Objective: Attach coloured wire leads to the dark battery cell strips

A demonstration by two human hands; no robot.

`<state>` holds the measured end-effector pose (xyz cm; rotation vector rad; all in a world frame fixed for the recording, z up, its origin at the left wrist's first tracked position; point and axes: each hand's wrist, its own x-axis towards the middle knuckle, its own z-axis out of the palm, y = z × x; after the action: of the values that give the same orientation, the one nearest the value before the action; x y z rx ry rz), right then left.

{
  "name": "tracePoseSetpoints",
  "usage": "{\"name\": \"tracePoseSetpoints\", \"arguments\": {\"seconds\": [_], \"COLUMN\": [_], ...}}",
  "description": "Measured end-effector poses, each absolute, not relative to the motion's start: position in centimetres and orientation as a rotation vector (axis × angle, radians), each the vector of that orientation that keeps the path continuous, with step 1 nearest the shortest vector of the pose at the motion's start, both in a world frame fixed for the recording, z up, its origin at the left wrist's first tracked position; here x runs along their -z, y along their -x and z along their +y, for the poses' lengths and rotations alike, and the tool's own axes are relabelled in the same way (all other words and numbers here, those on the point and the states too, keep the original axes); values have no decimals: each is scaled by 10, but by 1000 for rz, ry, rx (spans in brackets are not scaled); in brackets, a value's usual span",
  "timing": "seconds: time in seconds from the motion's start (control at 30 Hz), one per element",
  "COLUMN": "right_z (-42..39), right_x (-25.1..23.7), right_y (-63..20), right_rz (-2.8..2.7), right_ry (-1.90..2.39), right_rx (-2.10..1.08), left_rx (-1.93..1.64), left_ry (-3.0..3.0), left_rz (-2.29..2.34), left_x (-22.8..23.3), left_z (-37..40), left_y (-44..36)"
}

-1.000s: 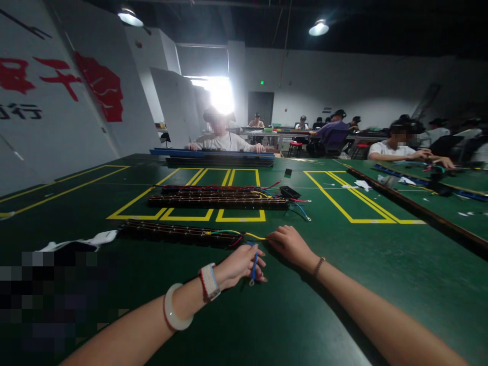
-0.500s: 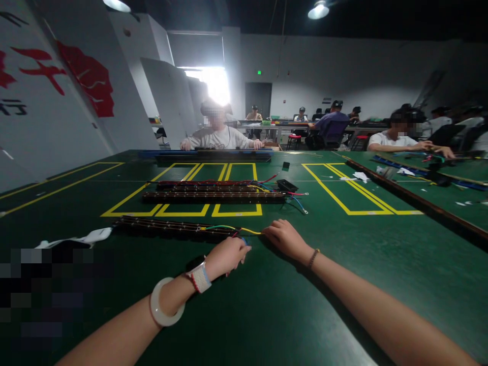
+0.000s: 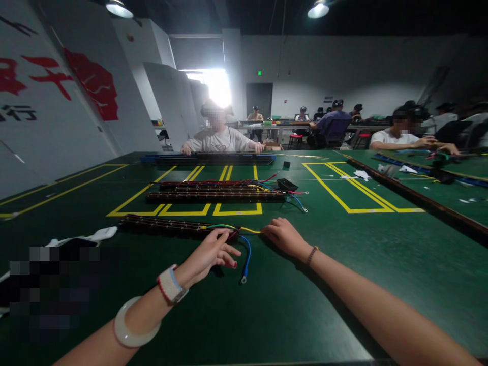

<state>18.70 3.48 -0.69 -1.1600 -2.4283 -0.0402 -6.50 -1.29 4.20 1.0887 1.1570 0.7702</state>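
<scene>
**A factory-style assembly hall**

Long green worktables (image 3: 267,305) marked with yellow tape rectangles (image 3: 213,208) fill the room. Dark component strips (image 3: 217,195) with coloured wires (image 3: 244,244) lie at twelve o'clock. Seated workers (image 3: 217,137) line benches from twelve to two o'clock, under high-bay ceiling lamps (image 3: 316,9).

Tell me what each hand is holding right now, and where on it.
Left hand: open, fingertips at the near strip's wire end, gripping nothing. Right hand: rests at the yellow wire's tip; a grip cannot be told.
</scene>
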Motion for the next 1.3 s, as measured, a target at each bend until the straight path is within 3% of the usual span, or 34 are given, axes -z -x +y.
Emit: {"name": "tracePoseSetpoints", "arguments": {"seconds": [0.3,0.43,0.8,1.3], "right_z": [36,35,36,24], "right_x": [8,7,9,-4], "right_y": [-187,-187,-188,-167], "right_rz": [-2441,-2440,-2428,-2342], "right_ry": [1178,1176,1173,1502], "right_rx": [39,32,40,-365], "left_rx": [-1096,-1039,-468,-375], "left_ry": [-756,-1151,-2525,-2133], "left_rz": [1006,1018,1316,1335], "left_x": [-44,-45,-27,-18], "left_z": [6,10,4,-4], "left_y": [59,40,19,29]}}
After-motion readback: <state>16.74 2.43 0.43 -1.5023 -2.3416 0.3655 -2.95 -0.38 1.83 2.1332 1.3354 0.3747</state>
